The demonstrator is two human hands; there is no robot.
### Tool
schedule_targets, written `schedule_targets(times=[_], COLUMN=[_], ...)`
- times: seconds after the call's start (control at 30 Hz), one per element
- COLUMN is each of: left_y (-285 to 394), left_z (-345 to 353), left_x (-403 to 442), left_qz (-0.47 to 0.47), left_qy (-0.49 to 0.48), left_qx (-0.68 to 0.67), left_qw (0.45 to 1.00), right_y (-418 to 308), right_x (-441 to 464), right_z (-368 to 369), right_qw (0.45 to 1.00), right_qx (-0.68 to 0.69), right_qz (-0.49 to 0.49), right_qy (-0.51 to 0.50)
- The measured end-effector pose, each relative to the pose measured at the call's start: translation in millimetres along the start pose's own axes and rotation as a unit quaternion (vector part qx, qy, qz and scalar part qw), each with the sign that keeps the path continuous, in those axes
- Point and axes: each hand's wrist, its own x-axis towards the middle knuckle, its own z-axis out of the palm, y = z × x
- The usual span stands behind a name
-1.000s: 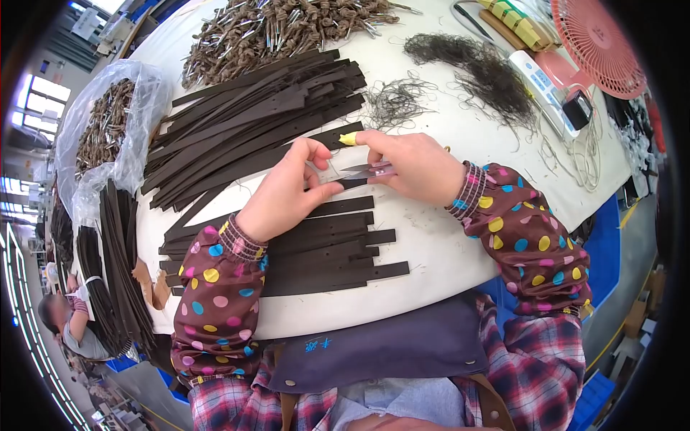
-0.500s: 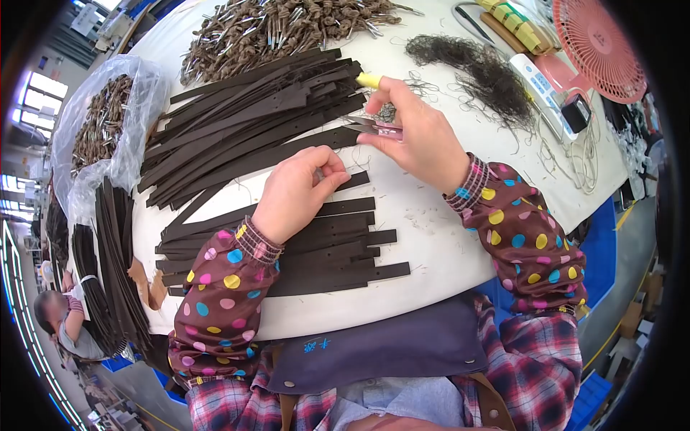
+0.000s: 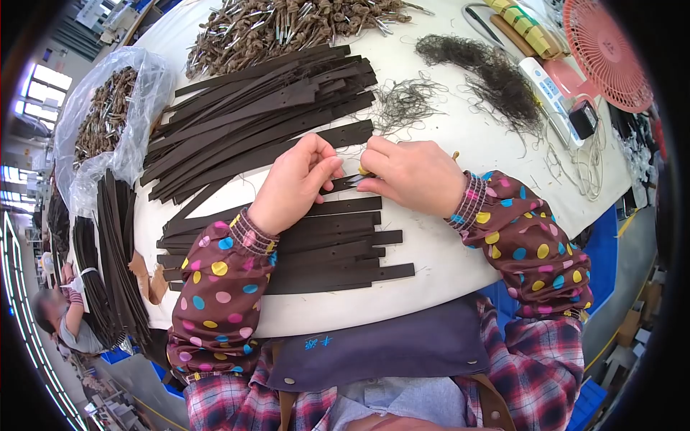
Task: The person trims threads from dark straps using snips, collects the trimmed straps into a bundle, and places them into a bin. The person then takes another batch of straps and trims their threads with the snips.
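My left hand [image 3: 296, 183] is over the lower group of dark brown strips [image 3: 323, 266], with thumb and fingertips pinched together. What lies in that pinch is too small to make out. Close by on the right, my right hand [image 3: 415, 177] is closed around small thread snips [image 3: 353, 181], whose blades point left at the left fingertips. A bit of yellow shows at the right fingertips. The end of one dark strip [image 3: 338, 186] shows beneath the fingers. Beyond both hands lies a thicker pile of dark strips [image 3: 266, 118].
Knotted brown cords with metal tips [image 3: 287, 29] are heaped at the back, with more in a clear plastic bag [image 3: 162, 79]. Loose thread clumps [image 3: 489, 72], a white power strip [image 3: 550, 97] and a pink fan [image 3: 607, 50] stand right. Another person [image 3: 72, 316] is far left.
My right hand has moved down with the snips, from beside the upper strips to my left fingertips. My left hand has shifted slightly up. More of the loose thread behind is uncovered.
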Motion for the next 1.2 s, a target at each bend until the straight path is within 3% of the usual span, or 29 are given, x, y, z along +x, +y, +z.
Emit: schedule_targets(times=[0.3, 0.4, 0.5, 0.63, 0.73, 0.9, 1.03, 1.1, 1.2], left_y=[4, 0, -2, 5, 3, 4, 3, 3, 4], left_z=[5, 2, -9, -20, -24, -24, -24, -21, -17], left_x=[-1, 2, -4, -19, -20, -17, -20, -20, -20], left_qz=[0.008, -0.032, 0.088, 0.112, 0.094, 0.089, 0.128, 0.162, 0.232], left_qy=[0.021, 0.047, 0.071, 0.019, 0.009, 0.023, 0.022, 0.032, 0.078], left_qx=[0.024, -0.034, 0.212, 0.377, 0.399, 0.4, 0.408, 0.423, 0.504], left_qw=[0.999, 0.998, 0.971, 0.919, 0.912, 0.912, 0.904, 0.891, 0.828], right_y=[-2, -3, 13, 17, 2, 1, 23, 42, 61], right_x=[1, 3, 6, 14, 21, 19, 0, -12, -13], right_z=[2, -3, -8, -7, 5, 5, -28, -36, -40], right_qw=[1.0, 0.999, 0.983, 0.976, 0.976, 0.995, 0.991, 0.994, 0.988], right_qx=[-0.023, -0.008, 0.102, 0.128, 0.197, 0.053, -0.02, -0.046, -0.12], right_qz=[-0.005, 0.05, 0.121, 0.074, 0.049, -0.04, 0.001, 0.052, 0.095], right_qy=[0.0, -0.007, 0.089, 0.158, 0.074, -0.072, -0.131, -0.088, -0.01])
